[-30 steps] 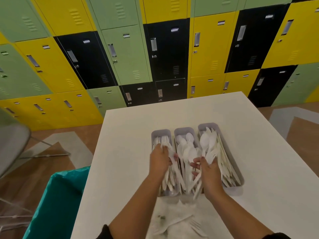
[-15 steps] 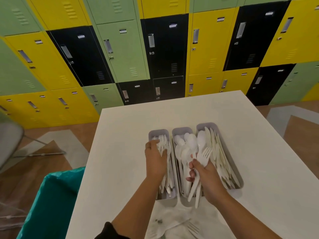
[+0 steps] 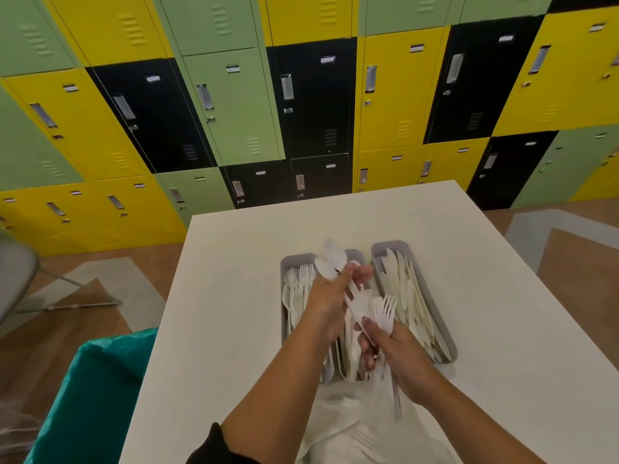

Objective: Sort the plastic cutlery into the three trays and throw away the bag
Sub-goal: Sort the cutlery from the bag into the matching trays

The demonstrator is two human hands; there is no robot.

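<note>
Three grey trays stand side by side on the white table [image 3: 234,296]. The left tray [image 3: 294,259] holds white forks, the middle tray [image 3: 360,254] is mostly hidden by my hands, and the right tray [image 3: 390,247] holds white knives. My left hand [image 3: 330,296] hovers over the left and middle trays and pinches two white spoons [image 3: 330,259] by their handles. My right hand [image 3: 392,349] grips a bundle of forks and other cutlery [image 3: 383,309] over the middle tray. The clear plastic bag [image 3: 345,420] lies crumpled at the table's near edge with a few pieces in it.
A bin with a teal liner [image 3: 87,393] stands on the floor to the left of the table. A wall of yellow, green and black lockers [image 3: 301,95] rises behind the table. A grey chair [image 3: 16,276] stands at the far left.
My left hand left the fork tray, moved right to the bundle in my right hand and drew two spoons out of it. My right hand stayed over the middle tray.
</note>
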